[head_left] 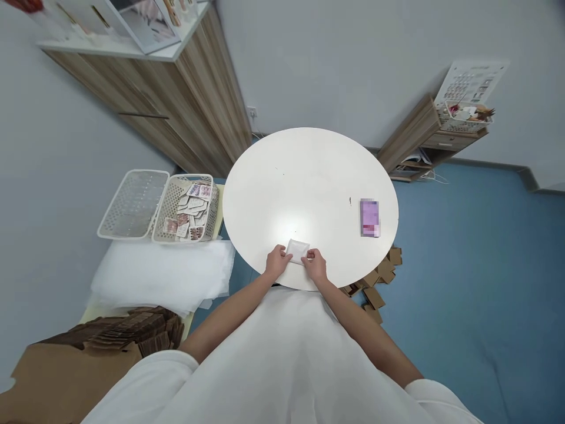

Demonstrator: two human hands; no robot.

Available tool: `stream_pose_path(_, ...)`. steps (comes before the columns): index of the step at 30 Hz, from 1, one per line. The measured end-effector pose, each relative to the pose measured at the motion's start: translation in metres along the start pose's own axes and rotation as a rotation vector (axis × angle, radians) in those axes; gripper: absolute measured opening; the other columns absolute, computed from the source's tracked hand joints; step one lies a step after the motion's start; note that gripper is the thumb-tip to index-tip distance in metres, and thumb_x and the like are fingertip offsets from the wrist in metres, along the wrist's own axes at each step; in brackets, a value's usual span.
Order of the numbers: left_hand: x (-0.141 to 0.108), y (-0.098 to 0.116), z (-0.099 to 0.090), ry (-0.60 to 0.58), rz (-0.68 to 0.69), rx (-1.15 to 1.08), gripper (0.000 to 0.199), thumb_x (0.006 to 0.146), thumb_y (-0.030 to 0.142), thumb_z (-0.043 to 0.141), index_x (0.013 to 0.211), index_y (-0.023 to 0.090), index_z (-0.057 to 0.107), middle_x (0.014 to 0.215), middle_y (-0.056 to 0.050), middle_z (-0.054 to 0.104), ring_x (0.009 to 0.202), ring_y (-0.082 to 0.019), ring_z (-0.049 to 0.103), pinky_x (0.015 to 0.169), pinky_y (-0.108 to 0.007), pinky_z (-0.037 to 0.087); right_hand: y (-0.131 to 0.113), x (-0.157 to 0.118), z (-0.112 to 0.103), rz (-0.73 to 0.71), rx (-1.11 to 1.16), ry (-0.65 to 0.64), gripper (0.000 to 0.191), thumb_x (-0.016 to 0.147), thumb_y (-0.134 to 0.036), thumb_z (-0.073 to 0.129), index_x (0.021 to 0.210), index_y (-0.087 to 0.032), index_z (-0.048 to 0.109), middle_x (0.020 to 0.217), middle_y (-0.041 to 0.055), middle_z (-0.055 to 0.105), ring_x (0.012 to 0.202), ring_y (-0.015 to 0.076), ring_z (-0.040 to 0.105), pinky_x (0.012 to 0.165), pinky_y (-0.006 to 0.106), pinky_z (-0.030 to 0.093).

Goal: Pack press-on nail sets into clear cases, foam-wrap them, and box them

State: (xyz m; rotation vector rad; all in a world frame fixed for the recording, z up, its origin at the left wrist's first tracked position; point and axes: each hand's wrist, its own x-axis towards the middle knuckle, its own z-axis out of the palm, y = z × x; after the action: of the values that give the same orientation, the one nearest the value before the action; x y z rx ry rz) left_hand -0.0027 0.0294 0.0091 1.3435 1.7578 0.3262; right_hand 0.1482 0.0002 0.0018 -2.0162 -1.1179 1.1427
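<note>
A small white wrapped packet [298,251] lies at the near edge of the round white table [313,171], between my two hands. My left hand [278,261] pinches its left side, thumb at the lower left corner. On the opposite side, my right hand [315,264] has its fingers curled and its thumb at the packet's lower right corner. Both hands grip the packet at its edges. Toward the table's right side sits a purple item [369,218], blurred into blocks.
Left of the table are a white basket of small cards [185,209], an empty white basket [133,204], white foam sheets [163,274] and stacked flat cardboard [132,333]. Small brown boxes [374,297] lie on the floor at right. Wooden cabinets stand behind.
</note>
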Motion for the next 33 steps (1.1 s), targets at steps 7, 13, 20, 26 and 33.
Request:
stream_pose_path(7,-0.011,0.002,0.008,0.089,-0.021,-0.047,0.027,0.073,0.032,0.057,0.097,0.021,0.053,0.085,-0.003,0.064,0.078,-0.016,0.061,0.071,-0.028,0.047,0.005,0.003,-0.006,-0.073,0.013,-0.132,0.025,0.067,-0.023,0.049,0.093,-0.022,0.047,0.094,0.0028,0.06,0.066,0.0136,0.06,0.065,0.03,0.047)
stream_pose_path(13,-0.014,0.003,0.018,0.219,-0.04,-0.048,0.025,0.074,0.027,0.055,0.097,0.02,0.051,0.093,-0.004,0.061,0.071,-0.013,0.059,0.069,-0.028,0.047,0.001,0.01,-0.011,-0.088,0.022,-0.23,0.031,0.067,-0.021,0.048,0.098,-0.021,0.047,0.098,0.0038,0.058,0.069,0.0133,0.06,0.068,0.03,0.048)
stream_pose_path(20,-0.003,-0.009,0.003,0.286,-0.017,-0.096,0.02,0.075,0.023,0.053,0.094,0.018,0.054,0.093,-0.005,0.059,0.077,-0.014,0.057,0.074,-0.029,0.046,-0.022,0.011,0.01,-0.078,0.017,-0.241,0.042,0.067,-0.023,0.05,0.108,-0.016,0.047,0.101,0.0086,0.054,0.075,0.0158,0.058,0.07,0.031,0.05)
stream_pose_path(26,0.02,-0.025,-0.046,0.325,-0.04,-0.177,0.027,0.077,0.025,0.051,0.104,0.018,0.052,0.105,-0.008,0.058,0.098,-0.018,0.054,0.085,-0.032,0.043,-0.064,0.019,0.061,-0.08,0.086,-0.326,0.048,0.067,-0.022,0.048,0.115,-0.018,0.044,0.106,0.0084,0.055,0.091,0.0171,0.056,0.076,0.03,0.05)
stream_pose_path(33,0.069,-0.058,-0.108,0.377,0.0,-0.252,0.037,0.077,0.023,0.05,0.113,0.018,0.047,0.118,-0.009,0.053,0.113,-0.02,0.045,0.092,-0.035,0.041,-0.123,0.049,0.136,-0.141,0.043,-0.341,0.06,0.068,-0.022,0.051,0.126,-0.019,0.037,0.112,0.0089,0.05,0.097,0.0186,0.054,0.084,0.034,0.047)
